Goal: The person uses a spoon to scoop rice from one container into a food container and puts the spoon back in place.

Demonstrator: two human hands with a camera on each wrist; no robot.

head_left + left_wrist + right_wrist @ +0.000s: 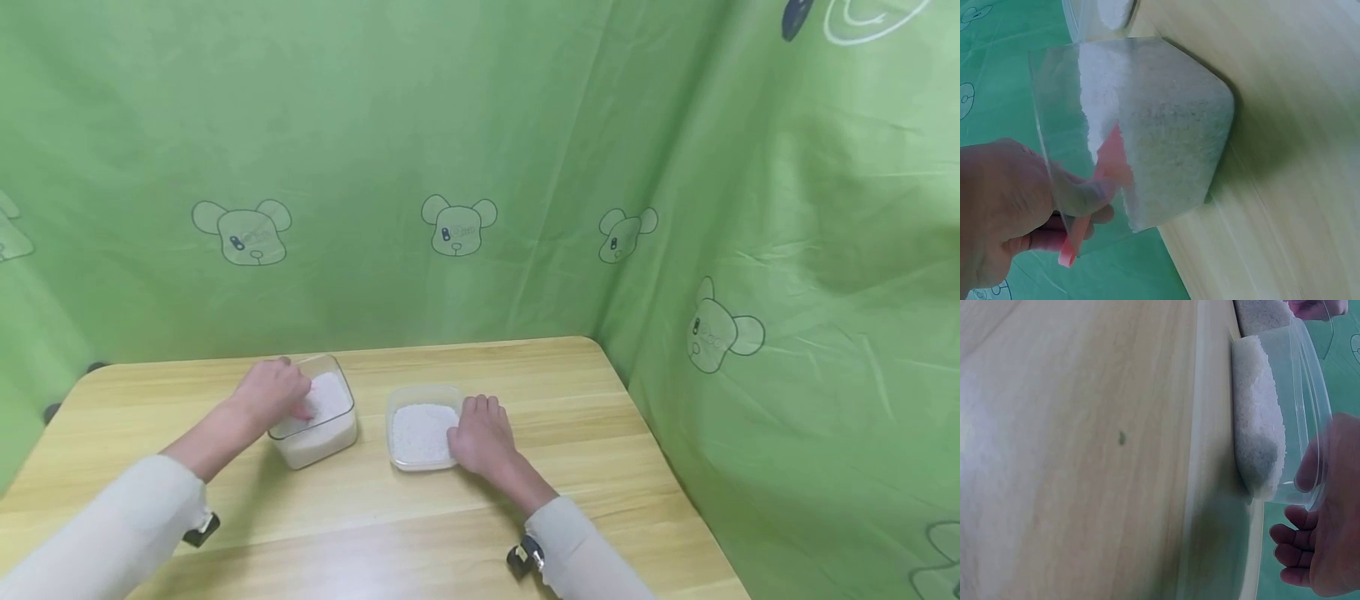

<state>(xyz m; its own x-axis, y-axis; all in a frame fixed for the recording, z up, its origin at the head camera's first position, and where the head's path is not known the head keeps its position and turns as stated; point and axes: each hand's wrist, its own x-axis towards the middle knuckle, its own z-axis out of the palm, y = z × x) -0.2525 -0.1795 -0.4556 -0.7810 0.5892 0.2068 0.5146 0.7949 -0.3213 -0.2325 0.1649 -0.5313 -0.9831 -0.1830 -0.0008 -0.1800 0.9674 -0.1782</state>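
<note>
On the left of the table stands a clear square container [324, 446] partly filled with white grains that look like rice. My left hand [272, 390] reaches over its rim and pinches the handle of a pink scoop [1111, 153]; the scoop's tip lies at the grains. To the right is a lower translucent plastic box [411, 465], also holding white grains [1259, 412]. My right hand [483, 435] grips that box by its right wall, with the thumb [1310, 469] inside the rim and the other fingers outside. Both containers stand upright on the table.
The wooden table [360, 533] has rounded far corners. A green curtain [360, 125] printed with bear heads hangs behind it and along the right side. Each wrist wears a small black device, one of them a strapped clip [525, 557] at the right sleeve.
</note>
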